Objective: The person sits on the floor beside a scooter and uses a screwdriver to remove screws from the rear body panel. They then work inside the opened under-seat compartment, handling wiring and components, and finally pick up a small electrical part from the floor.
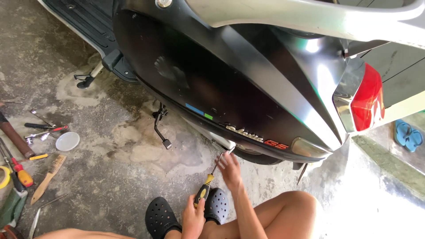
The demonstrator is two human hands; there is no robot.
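I crouch beside the rear of a black scooter (208, 84). My left hand (193, 221) is shut on the yellow-and-black handle of a screwdriver (204, 188). Its metal shaft slants up to the lower edge of the scooter's side panel (230, 148). My right hand (231, 170) is at that edge, with its fingertips closed around the shaft near the tip. The tip itself is hidden behind my fingers. My feet in black clogs (161, 217) stand just below both hands.
Tools lie on the concrete at the left: a wooden brush (48, 177), a white round lid (67, 141), a red-handled screwdriver (20, 172) and wrenches (40, 132). The scooter's kick lever (161, 130) hangs down; its red tail light (367, 99) is at right. Blue sandals (408, 135) lie beyond.
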